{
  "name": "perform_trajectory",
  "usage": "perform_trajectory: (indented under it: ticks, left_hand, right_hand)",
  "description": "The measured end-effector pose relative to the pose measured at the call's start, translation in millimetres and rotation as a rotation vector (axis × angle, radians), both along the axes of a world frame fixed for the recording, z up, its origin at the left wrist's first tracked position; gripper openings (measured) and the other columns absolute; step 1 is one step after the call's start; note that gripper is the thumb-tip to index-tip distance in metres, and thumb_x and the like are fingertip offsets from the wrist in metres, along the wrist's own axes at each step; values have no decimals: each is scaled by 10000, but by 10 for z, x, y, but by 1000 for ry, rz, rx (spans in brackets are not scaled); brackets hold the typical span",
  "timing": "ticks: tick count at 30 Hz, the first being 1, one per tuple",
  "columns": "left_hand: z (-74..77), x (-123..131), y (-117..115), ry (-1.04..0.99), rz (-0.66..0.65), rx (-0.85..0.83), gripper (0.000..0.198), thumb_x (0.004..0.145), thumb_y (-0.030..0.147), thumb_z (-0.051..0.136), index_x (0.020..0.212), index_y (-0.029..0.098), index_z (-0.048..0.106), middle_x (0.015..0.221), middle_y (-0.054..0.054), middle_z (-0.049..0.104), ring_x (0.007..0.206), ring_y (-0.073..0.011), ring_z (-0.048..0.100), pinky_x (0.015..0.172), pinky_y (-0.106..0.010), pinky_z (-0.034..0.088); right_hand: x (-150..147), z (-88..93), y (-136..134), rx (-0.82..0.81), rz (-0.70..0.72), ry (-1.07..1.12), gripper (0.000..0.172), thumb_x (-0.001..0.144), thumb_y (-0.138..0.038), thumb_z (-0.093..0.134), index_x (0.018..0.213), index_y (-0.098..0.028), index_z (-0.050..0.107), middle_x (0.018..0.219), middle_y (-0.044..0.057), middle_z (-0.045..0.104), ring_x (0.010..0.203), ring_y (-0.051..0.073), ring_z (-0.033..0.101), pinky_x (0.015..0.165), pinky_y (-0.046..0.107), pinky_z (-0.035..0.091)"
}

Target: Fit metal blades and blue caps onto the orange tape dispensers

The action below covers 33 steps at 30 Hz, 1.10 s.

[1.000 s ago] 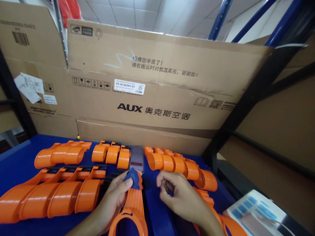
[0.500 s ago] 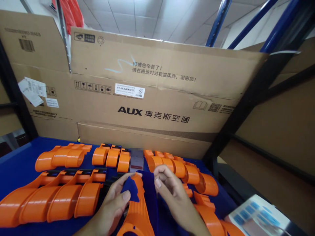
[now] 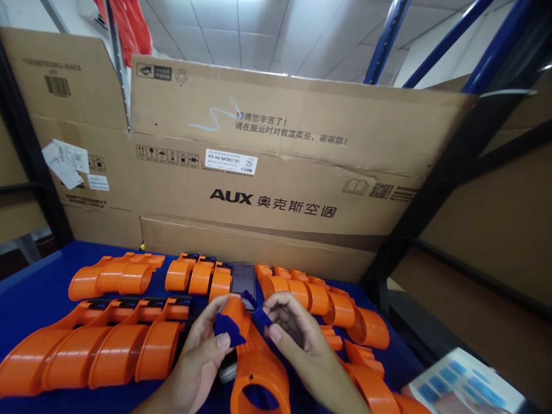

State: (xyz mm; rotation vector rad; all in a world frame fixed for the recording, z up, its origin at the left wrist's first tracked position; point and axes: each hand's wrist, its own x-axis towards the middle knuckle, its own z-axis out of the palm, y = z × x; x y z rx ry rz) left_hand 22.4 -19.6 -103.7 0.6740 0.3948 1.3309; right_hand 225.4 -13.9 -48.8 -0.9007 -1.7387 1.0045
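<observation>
My left hand (image 3: 200, 351) grips an orange plastic part (image 3: 263, 365) near its narrow upper end. The part widens into a round ring at the bottom of the view. Under my left thumb, a dark blue piece with a jagged edge (image 3: 229, 329) lies against the orange end. My right hand (image 3: 297, 339) is closed, thumb and fingers pinching a small blue piece (image 3: 261, 316) at the right side of that end. Whether the two blue pieces are joined is hidden.
Rows of similar orange parts (image 3: 114, 353) lie on the blue table (image 3: 26, 282), left and right. A dark flat rectangular object (image 3: 244, 277) lies behind my hands. White sheets with blue patches (image 3: 463, 382) lie at right. A cardboard panel (image 3: 276, 230) stands behind, between rack posts.
The orange part has turned, so its ring opening now faces me more. My right fingers have moved slightly left and down, and the blue piece between them now shows.
</observation>
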Motion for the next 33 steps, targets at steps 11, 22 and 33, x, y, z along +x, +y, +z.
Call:
perform_trajectory:
  ticks: [11, 22, 33]
  left_hand:
    - [105, 32, -9, 79, 130, 119, 544, 744, 197, 826, 1235, 315, 623, 1215, -59, 673, 1149, -267, 628, 1024, -409, 483]
    - [128, 28, -92, 119, 170, 236, 701, 726, 321, 844, 1341, 348, 508, 1216, -70, 655, 1106, -305, 637, 935, -410, 528]
    - [167, -10, -50, 356, 365, 329, 568, 755, 398, 814, 1266, 280, 597, 1380, -94, 610, 1325, -348, 519, 1112, -426, 404]
  right_hand:
    - [-7, 71, 10, 234, -106, -138, 265, 878, -304, 728, 1134, -292, 662, 1206, 44, 658, 1178, 251, 597, 1060, 389, 444]
    - [-9, 50, -54, 210, -103, -189, 439, 888, -404, 696, 1295, -279, 588, 1286, 85, 657, 1207, 295, 608, 1059, 450, 466]
    - [-1, 30, -23, 571, -190, -377, 583, 761, -319, 838, 1295, -302, 607, 1175, 82, 683, 1087, 308, 634, 988, 465, 487]
